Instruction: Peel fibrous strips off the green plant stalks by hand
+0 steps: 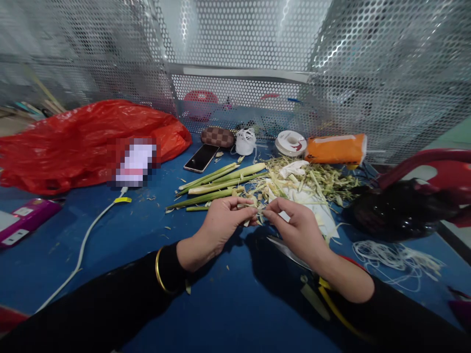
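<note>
Over the blue table, my left hand is closed in a pinch on a small pale strip of plant stalk. Fingertips of my right hand are pinched together close beside it, at the strip's right end; what sits between them is too small to make out. Several green stalks lie just beyond my left hand. A heap of shredded plant peelings spreads past my right hand, partly over white paper. Under my right forearm rests a knife, its blade showing and its handle partly hidden.
At the back stand a phone, a checkered case, a white string roll, a ribbon spool and an orange packet. A red plastic bag lies left, tangled white string right. Perforated metal walls the back.
</note>
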Demonstrator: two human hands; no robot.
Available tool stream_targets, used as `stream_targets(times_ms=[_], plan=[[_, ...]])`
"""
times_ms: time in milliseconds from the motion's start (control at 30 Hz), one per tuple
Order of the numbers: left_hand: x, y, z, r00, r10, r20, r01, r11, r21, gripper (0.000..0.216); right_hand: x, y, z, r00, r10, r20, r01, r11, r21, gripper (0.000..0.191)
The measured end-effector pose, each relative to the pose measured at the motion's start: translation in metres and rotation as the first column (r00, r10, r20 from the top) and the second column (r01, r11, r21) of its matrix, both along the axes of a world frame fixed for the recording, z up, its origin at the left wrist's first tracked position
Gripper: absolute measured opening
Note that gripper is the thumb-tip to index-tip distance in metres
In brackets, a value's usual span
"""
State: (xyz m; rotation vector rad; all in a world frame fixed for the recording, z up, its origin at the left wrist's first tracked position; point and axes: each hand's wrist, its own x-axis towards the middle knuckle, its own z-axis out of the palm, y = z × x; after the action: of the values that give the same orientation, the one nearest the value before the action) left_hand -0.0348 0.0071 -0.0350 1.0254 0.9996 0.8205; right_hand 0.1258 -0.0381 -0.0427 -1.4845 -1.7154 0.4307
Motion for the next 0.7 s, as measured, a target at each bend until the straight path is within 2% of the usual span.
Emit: stream_targets(times_ms=[67, 167, 267, 400, 500, 700], plan=[[0.0, 0.001, 0.001, 1.0, 0.01, -0.003, -0.01, 1.0, -0.009, 0.015, 0.002, 0.002, -0.001, 0.998, -0.001, -0.067, -0.002, 0.999, -0.037, 0.019], [-0.001, 0.002, 0.003, 1.0, -0.002, 0.01, 0.003, 0.999, -0.037, 0.018, 0.003, 0.005, -0.002, 0.973, 0.006, -0.232, -0.045, 0.985, -0.164, 0.019], [-0.002, 0.0, 0.003, 0.998, -0.061, 0.013, 0.062, 0.996, -0.065, 0.018, 0.0, 0.007, -0.002, 0.902, -0.005, -0.432, -0.118, 0.959, -0.258, 0.02], [-0.001, -0.003, 0.0, 0.985, -0.175, -0.006, 0.173, 0.98, -0.096, 0.014, -0.006, 0.007, -0.002, 0.794, -0.052, -0.605, -0.15, 0.948, -0.279, 0.015], [-0.001, -0.005, -0.001, 0.979, -0.202, -0.003, 0.201, 0.974, -0.106, 0.013, -0.008, 0.006, -0.003, 0.781, -0.097, -0.617, -0.085, 0.962, -0.258, 0.013], [-0.001, -0.006, 0.001, 0.968, -0.246, -0.045, 0.241, 0.966, -0.094, 0.012, -0.007, 0.004, -0.004, 0.87, -0.09, -0.485, -0.005, 0.982, -0.19, 0.016]])
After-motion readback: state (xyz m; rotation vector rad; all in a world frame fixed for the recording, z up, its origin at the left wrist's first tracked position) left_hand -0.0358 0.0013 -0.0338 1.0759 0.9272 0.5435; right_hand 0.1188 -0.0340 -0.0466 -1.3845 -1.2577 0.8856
